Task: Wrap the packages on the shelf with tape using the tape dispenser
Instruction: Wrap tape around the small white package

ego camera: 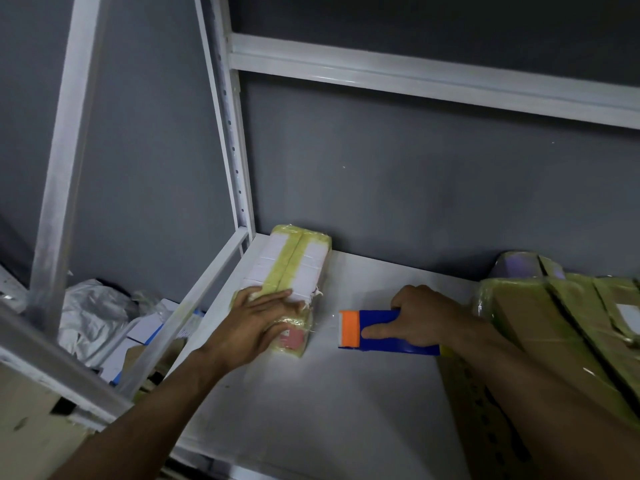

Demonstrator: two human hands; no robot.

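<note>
Two bare forearms reach in from the bottom edge onto the white shelf (311, 410). The left hand (258, 317) lies flat on the near end of a long white package (294, 268), its fingers (277, 299) straight and held close together, pressing on the top face. Yellowish tape runs lengthwise along the middle of the package and round its near end, where a red label shows through. The package sits at the left side of the shelf, its far end against the grey wall (415, 168).

Just to the right, apart from the package, the right hand (426, 317) grips a blue tape dispenser (384, 332) with an orange front end that points toward the package. The thumb and outer fingers curl round the body, while the forefinger stretches straight along its side.

At the right edge lie cardboard boxes (571, 323) bound in yellowish tape, under the right forearm. Below the shelf on the left sit a crumpled plastic bag (93, 306) and some small white boxes (145, 334).
</note>
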